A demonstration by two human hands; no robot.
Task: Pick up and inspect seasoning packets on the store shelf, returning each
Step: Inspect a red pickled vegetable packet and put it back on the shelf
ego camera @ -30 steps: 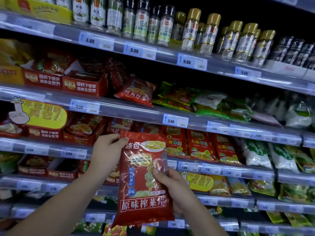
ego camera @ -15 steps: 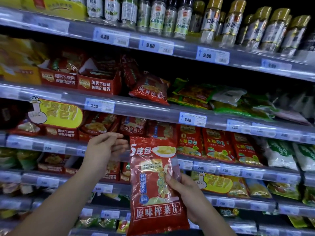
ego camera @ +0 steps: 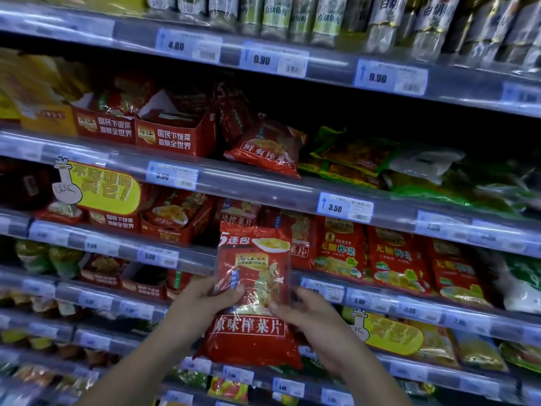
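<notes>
- The red pickled-mustard packet (ego camera: 252, 260) is held upright in front of the shelves, between both hands, its clear window and white lettering facing the camera.
- The left hand (ego camera: 200, 303) grasps the packet's left edge, thumb pressed on the front.
- The right hand (ego camera: 313, 317) grasps the right edge, thumb on the front near the window; the fingers behind are hidden.
- Just behind the packet, similar red packets (ego camera: 341, 250) stand in a row on the shelf under a 3.50 price tag (ego camera: 345, 208).
- Red display cartons (ego camera: 175, 137) sit on the shelf above, to the left, with green packets (ego camera: 351, 159) to the right.
- Pepper bottles (ego camera: 389, 22) line the top shelf.
- A yellow promotional sign (ego camera: 106, 187) hangs on the left rail.
</notes>
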